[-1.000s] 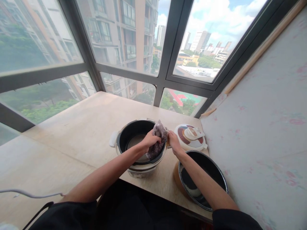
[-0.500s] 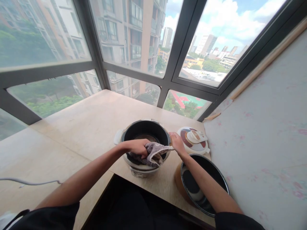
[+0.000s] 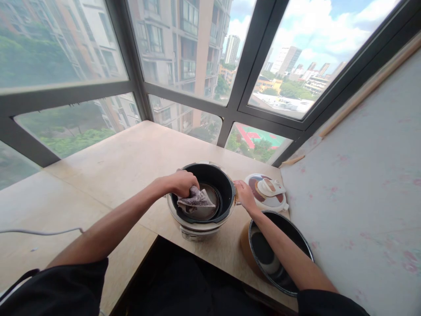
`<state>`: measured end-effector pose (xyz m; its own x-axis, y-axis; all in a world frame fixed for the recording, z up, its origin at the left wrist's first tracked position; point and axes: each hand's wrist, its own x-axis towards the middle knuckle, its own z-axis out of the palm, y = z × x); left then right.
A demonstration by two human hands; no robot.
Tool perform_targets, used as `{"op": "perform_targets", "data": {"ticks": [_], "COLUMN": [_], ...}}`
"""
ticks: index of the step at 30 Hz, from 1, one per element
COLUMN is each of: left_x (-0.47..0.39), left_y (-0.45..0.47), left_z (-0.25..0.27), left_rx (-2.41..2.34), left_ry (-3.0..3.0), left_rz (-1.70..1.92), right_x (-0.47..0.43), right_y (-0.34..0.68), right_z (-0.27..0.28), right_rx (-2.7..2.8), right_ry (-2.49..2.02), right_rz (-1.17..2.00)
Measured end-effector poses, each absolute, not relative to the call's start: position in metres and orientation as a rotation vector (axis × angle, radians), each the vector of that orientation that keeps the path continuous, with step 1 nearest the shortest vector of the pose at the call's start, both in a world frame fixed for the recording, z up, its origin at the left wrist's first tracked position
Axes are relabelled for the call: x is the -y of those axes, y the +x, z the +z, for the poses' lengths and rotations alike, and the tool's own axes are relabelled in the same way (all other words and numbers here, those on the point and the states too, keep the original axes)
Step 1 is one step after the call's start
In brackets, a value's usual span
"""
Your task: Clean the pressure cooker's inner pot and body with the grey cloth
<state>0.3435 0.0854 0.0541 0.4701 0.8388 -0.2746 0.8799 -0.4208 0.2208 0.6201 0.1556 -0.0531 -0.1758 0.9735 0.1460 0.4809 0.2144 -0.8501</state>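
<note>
Clearly, the grey-framed window [image 3: 235, 105] takes up most of the upper half of the frame, and through it we see apartment blocks, trees and a cloudy sky. Below it, from the left edge to the lower centre, we have a pale countertop [image 3: 95, 188], and along the right side stands a wall [image 3: 365, 175] with faint pink flowers. At the centre, a little below the middle, our open cooker [image 3: 204, 230] stands upright on the countertop, its dark inside facing us. Toward the lower right we find a tan pot [image 3: 249, 248] with a dark interior; our right arm [image 3: 284, 252] crosses in front of it. Just beyond that pot, right of centre, lies a white and brown lid [image 3: 266, 188], handle up. Our left hand [image 3: 184, 183] is at the left part of the cooker's opening, fingers clamped on a cloth [image 3: 196, 199]. Our right hand [image 3: 245, 196] is at the cooker's right side, fingers together against it; we cannot tell whether they close around a handle. The cloth, greyish purple with a pale edge, hangs bunched inside the cooker. At the lower left, a thin grey cord [image 3: 42, 231] runs across the countertop.
</note>
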Motion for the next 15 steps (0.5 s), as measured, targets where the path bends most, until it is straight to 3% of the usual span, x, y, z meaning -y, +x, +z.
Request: {"op": "perform_targets", "data": {"ticks": [7, 15], "left_x": [-0.093, -0.076], "left_y": [0.327, 0.316], "left_z": [0.039, 0.04], "left_rx": [-1.338, -1.473], "left_ry": [2.503, 2.072], "left_rz": [0.318, 1.13], "right_x": [-0.155, -0.154], "right_y": [0.619, 0.619], "right_z": [-0.054, -0.056], "right_rx": [1.7, 1.639], "right_ry": [-1.334, -1.359], "right_rz": [0.943, 0.984]}}
